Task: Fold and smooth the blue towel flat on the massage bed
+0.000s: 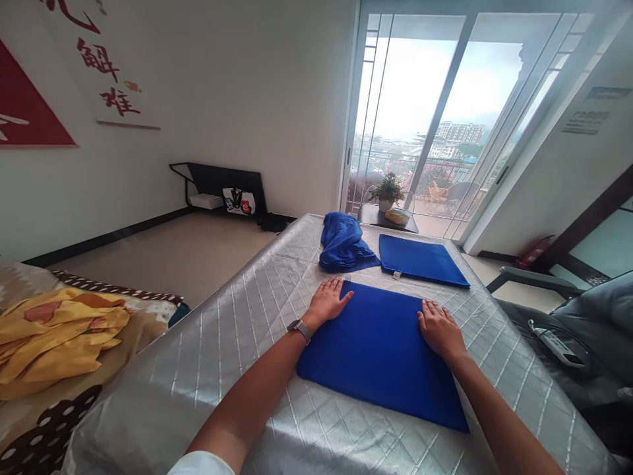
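A folded blue cloth [380,349] lies flat on the silver quilted bed cover [237,356] in front of me. My left hand [327,301] rests open and flat on its far left corner, a watch on that wrist. My right hand [439,328] lies open and flat on the cloth's right edge. Beyond it, a second blue cloth [420,259] lies neatly folded at the far right. A third blue cloth [342,243] sits crumpled in a heap at the far middle.
A yellow patterned blanket [54,336] lies on a spotted cover at the left. A dark chair with a remote [556,343] stands at the right. A small table with a potted plant [388,191] stands before the glass balcony doors.
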The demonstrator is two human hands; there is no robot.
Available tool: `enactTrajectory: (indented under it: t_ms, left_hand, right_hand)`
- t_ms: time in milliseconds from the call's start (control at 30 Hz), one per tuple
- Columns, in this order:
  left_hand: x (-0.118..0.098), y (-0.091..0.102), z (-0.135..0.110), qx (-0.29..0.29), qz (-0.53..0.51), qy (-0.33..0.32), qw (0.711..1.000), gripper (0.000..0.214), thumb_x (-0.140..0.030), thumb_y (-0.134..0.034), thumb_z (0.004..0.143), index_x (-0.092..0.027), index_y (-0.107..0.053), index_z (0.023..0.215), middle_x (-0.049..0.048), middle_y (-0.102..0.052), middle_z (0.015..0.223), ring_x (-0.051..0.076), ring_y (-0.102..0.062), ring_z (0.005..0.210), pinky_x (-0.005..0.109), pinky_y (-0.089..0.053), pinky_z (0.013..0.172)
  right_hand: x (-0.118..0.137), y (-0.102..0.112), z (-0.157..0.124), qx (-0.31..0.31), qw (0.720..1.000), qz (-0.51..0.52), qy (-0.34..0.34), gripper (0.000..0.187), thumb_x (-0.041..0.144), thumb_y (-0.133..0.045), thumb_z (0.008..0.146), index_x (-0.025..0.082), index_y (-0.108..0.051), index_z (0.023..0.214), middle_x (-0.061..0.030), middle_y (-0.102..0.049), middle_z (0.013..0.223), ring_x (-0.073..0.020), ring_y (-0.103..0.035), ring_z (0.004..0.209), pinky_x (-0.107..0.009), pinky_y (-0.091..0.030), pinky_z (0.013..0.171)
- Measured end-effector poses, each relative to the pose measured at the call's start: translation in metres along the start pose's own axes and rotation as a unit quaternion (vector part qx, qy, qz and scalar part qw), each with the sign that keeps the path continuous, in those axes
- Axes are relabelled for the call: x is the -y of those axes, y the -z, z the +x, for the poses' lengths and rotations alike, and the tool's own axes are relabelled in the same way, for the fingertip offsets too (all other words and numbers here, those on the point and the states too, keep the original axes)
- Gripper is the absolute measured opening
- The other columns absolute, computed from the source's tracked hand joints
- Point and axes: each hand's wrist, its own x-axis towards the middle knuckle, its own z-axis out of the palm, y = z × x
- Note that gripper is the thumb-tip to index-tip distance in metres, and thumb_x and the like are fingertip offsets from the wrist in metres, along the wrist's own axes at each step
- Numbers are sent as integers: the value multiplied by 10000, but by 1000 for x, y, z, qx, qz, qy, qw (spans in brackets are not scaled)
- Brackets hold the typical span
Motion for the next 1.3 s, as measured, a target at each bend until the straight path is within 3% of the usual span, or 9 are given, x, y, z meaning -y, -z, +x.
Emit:
enactTrajectory:
  t_ms: [200,367,467,633,733,800,933,1200,1300]
  left_hand:
    - [1,1,0,7,20,0,1000,789,-636,-138,1004,-85,-330,1534,135,-291,1607,259,-226,1497,427,-162,1226]
    - [-14,13,-7,-39,55,-8,998,742,-579,-158,1023,-65,-349,1523,155,-328,1586,272,-237,1493,425,-165,1226]
    - [-51,14,-16,-35,46,-82,995,751,-562,-105,1030,-46,-360,1513,162,-340,1580,250,-256,1488,397,-175,1225]
    - [-142,-11,-26,1,-4,-229,973,752,-578,-83,1027,-78,-353,1520,128,-344,1585,212,-246,1491,368,-186,1220]
    - [-176,-27,-26,11,-13,-238,971,708,-526,-79,1037,-86,-341,1527,124,-338,1588,213,-237,1494,387,-180,1222]
    - [-181,-32,-27,16,-11,-228,974,696,-517,-85,1038,-92,-329,1534,121,-324,1594,214,-223,1499,397,-176,1224]
    - [-152,-27,-32,29,-6,-209,978,738,-583,-95,1026,-106,-311,1545,111,-286,1609,209,-187,1508,399,-155,1232]
    - [-30,13,-72,46,41,-70,996,732,-613,-123,1021,-148,-264,1569,96,-237,1623,234,-169,1509,431,-164,1233]
    - [-1,19,-96,38,50,-46,997,772,-628,-111,1016,-106,-252,1566,120,-204,1628,231,-168,1509,412,-177,1231]
  right_hand:
    - [2,-14,-11,26,998,56,-4,644,372,-187,1014,0,-296,1528,-162,-283,1603,-227,-226,1493,-387,-205,1209]
    - [4,-16,-10,30,996,81,-7,649,367,-184,1011,-6,-274,1534,-173,-264,1605,-239,-209,1497,-409,-203,1210]
    - [6,-15,-10,29,996,85,-15,646,366,-183,1011,3,-273,1537,-165,-263,1607,-234,-201,1499,-405,-207,1208]
    - [6,-16,-12,20,997,76,-9,631,350,-210,1010,6,-290,1533,-174,-268,1604,-244,-202,1499,-407,-207,1205]
    - [4,-15,-14,18,997,76,2,615,328,-222,1007,17,-296,1533,-170,-260,1608,-236,-195,1501,-409,-211,1204]
    - [4,-14,-15,23,997,76,5,619,331,-226,1009,11,-288,1534,-168,-251,1611,-235,-191,1502,-401,-206,1206]
    - [5,-12,-14,32,997,73,3,631,339,-217,1011,-7,-271,1536,-171,-249,1611,-249,-189,1502,-397,-186,1210]
    - [6,-13,-11,30,995,95,-16,654,377,-179,1005,13,-285,1538,-152,-263,1612,-231,-201,1500,-394,-191,1209]
    - [5,-14,-12,19,995,93,-12,653,370,-186,998,9,-299,1531,-165,-278,1603,-236,-215,1496,-407,-204,1204]
